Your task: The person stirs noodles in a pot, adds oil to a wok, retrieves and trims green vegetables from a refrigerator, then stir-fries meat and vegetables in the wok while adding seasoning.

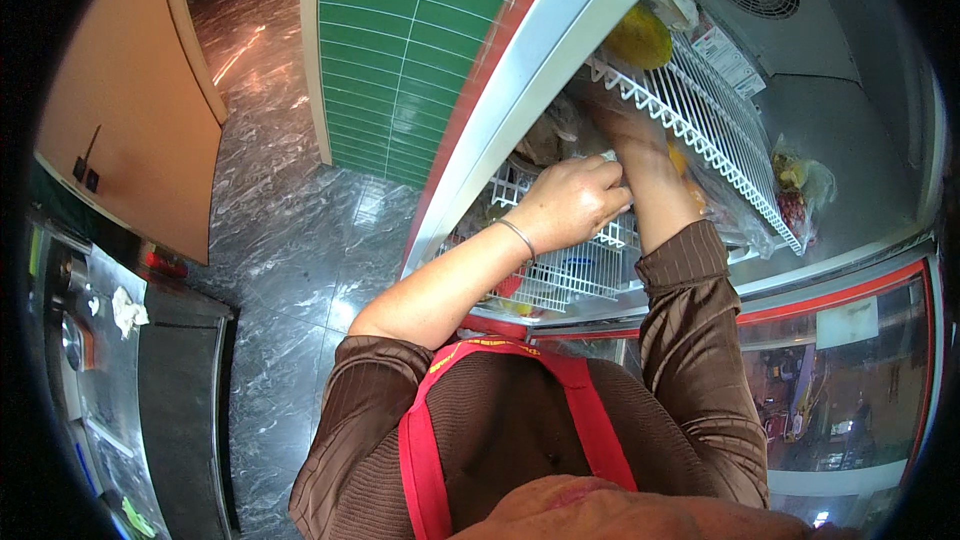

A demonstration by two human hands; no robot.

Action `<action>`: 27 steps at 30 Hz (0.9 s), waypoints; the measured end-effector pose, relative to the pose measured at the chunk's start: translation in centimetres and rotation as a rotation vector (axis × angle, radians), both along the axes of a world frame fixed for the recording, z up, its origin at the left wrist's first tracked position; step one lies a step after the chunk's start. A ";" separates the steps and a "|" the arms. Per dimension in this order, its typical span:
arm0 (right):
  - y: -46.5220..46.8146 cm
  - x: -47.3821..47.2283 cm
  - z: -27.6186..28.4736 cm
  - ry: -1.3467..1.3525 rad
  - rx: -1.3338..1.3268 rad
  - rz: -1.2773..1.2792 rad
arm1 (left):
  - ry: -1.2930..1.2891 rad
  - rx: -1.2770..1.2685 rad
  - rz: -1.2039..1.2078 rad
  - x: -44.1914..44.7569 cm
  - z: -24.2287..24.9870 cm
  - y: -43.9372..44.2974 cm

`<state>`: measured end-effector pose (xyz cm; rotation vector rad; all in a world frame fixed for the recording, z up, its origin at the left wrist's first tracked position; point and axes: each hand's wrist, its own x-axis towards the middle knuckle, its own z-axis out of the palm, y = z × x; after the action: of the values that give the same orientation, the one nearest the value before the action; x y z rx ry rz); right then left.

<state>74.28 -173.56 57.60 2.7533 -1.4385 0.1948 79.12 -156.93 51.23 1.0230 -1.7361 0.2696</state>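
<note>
Both my arms reach into an upright display fridge with white wire shelves (712, 112). My left hand (574, 199), a bangle at its wrist, is curled in front of a middle shelf. A whitish bit of plastic shows by its fingers, but whether they hold it is hidden. My right hand (607, 116) is blurred and goes deeper, beneath the upper shelf; its fingertips cannot be made out. Close by to the left is a plastic-bagged dark item (544, 139). Orange items in clear plastic (694, 191) lie just right of my right forearm.
A green-yellow fruit (640, 37) sits on the upper shelf. A bag of produce (799, 195) is at that shelf's right end. Lower wire racks (577, 270) lie below my hands. The glass door (832, 375) stands at right. A steel counter (112, 360) is at left.
</note>
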 end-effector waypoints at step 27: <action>2.4 0.7 1.9 0.059 -0.074 0.074 | 0.035 -0.007 -0.026 0.1 0.1 0.0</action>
<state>74.94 -171.12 59.54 2.7302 -1.2901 0.1644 79.26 -156.90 51.36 0.9939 -1.7144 0.2396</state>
